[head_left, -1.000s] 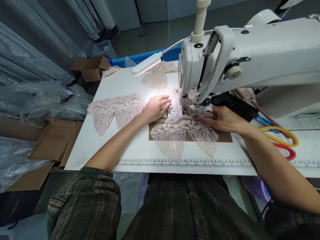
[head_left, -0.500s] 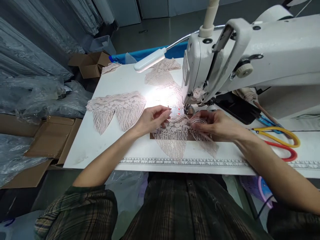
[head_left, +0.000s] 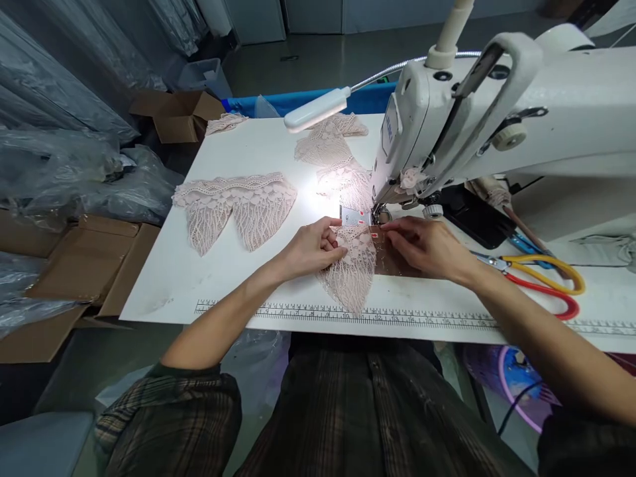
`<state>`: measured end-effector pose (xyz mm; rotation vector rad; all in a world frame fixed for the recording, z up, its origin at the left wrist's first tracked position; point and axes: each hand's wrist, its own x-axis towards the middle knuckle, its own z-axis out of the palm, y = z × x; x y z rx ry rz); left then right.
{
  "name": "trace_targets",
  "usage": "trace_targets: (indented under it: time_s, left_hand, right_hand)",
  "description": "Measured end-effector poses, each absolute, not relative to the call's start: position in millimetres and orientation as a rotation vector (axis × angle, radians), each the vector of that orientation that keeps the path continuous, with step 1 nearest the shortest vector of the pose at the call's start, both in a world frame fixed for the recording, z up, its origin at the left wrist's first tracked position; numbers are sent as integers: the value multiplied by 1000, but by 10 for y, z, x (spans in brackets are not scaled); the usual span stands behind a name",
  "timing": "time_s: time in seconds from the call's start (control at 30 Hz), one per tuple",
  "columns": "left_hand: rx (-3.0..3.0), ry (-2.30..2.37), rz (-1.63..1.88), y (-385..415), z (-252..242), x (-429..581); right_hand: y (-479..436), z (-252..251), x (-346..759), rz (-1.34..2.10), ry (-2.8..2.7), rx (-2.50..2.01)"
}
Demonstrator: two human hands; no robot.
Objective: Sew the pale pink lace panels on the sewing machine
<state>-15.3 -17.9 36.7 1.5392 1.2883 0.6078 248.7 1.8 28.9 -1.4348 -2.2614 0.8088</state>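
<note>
A pale pink lace piece [head_left: 354,271] with a leaf-shaped lower edge lies in front of the sewing machine's needle area and looks folded double. My left hand [head_left: 313,250] is at its upper left, index finger stretched along the top edge and thumb on the lace, other fingers curled. My right hand [head_left: 427,245] is closed in a pinch at the lace's upper right edge, close to the presser foot [head_left: 380,215]; its fingertips partly hide what they grip. Under the lace shows a brown plate [head_left: 397,260], beside a shiny metal plate with red marks [head_left: 350,216].
A white sewing machine [head_left: 462,132] stands at right, with a lit lamp [head_left: 315,110]. Another lace piece [head_left: 238,205] lies left, more lace [head_left: 330,142] behind. Scissors [head_left: 541,281] and a black phone [head_left: 472,215] are at right. A printed ruler [head_left: 412,319] runs along the front edge.
The lace's right-hand panel no longer spreads to the right; the lace now looks folded over to the left. My right hand has shifted from that panel to the upper right edge.
</note>
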Motion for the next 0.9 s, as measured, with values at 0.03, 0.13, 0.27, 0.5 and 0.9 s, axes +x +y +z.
trace_targets:
  time_s: [0.03,0.13,0.27,0.5,0.9]
  left_hand:
    - [1548,1288,606,-177,376,-163]
    - [1551,1280,589,-171,385,-193]
    - [1557,1278,553,-162,343,-204]
    - [1586,1300,530,-177,328,-163]
    - [1616,1361,475,-222,340,-207]
  right_hand:
    - [-7,249,2492,673,-2350,-1356]
    - [-66,113,2472,399,-2508,-1110]
    - [-66,-16,2461,271,-2545,-1052]
    - [-83,-59,2460,193,-2534,-1030]
    - [-118,-82,2511,294,-2479,-983]
